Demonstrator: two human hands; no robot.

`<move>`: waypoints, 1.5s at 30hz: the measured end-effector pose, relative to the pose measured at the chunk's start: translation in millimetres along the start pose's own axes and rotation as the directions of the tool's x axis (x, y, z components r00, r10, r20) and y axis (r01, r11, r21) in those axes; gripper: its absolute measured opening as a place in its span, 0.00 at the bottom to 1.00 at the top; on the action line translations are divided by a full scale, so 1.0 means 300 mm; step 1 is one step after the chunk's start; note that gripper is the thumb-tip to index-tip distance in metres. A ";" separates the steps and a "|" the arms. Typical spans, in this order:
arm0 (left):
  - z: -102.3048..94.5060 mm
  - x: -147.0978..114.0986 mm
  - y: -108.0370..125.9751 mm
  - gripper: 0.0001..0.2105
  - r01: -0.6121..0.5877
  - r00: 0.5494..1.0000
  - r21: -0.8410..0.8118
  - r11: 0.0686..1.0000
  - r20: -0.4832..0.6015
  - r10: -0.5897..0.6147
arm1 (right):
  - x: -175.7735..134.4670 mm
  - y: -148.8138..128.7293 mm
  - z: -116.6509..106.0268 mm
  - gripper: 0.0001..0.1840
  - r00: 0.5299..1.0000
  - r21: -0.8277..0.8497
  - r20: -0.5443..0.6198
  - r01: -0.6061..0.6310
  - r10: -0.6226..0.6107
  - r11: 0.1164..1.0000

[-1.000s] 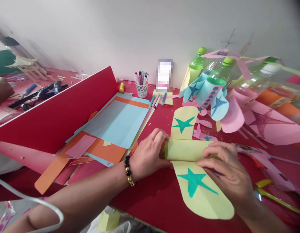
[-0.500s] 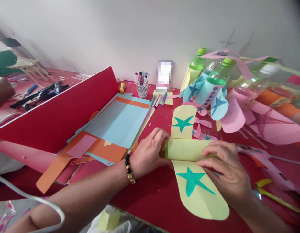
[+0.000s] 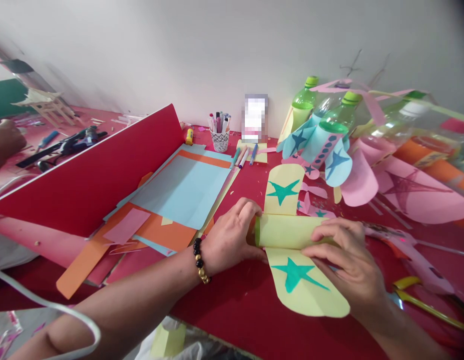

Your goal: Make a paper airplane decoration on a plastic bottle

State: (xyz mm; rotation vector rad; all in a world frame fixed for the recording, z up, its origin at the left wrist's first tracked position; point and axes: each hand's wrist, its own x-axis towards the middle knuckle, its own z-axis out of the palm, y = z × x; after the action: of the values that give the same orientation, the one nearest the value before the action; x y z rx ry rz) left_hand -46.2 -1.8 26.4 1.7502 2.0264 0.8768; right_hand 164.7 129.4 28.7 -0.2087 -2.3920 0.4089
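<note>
Since a second ago the near wing [image 3: 305, 287] has swung inward under the yellow paper-wrapped bottle [image 3: 286, 231], which left hand [image 3: 229, 237] and right hand [image 3: 350, 260] grasp at table centre, two teal stars on its two wings, three green-capped bottles at two o'clock, no legible writing.

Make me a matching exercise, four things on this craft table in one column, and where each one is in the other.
1. yellow roll
2. pen cup
3. blue sheet
4. green-capped bottles

a. flat on the orange paper
b. by the wall, left of the blurred card
c. between both hands
d. far right, by the wall

Pairs: 1-c, 2-b, 3-a, 4-d
</note>
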 end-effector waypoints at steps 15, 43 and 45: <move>0.000 0.002 0.004 0.30 -0.005 1.000 0.003 1.000 -0.004 0.005 | 0.001 -0.002 0.000 0.07 1.000 -0.015 -0.005 0.007 -0.007 1.000; 0.000 0.004 0.017 0.27 0.013 1.000 0.019 1.000 -0.024 -0.012 | -0.001 -0.004 0.007 0.07 1.000 -0.027 -0.007 -0.029 0.029 0.999; 0.001 0.003 0.017 0.27 0.009 1.000 0.016 1.000 -0.028 -0.009 | 0.001 -0.008 0.006 0.07 0.999 -0.022 -0.013 -0.030 0.030 0.999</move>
State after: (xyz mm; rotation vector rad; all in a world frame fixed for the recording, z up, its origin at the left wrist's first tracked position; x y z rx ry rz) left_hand -42.2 -0.4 29.7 1.7455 2.0626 0.8899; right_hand 163.1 126.9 28.4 -0.2568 -2.3846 0.3943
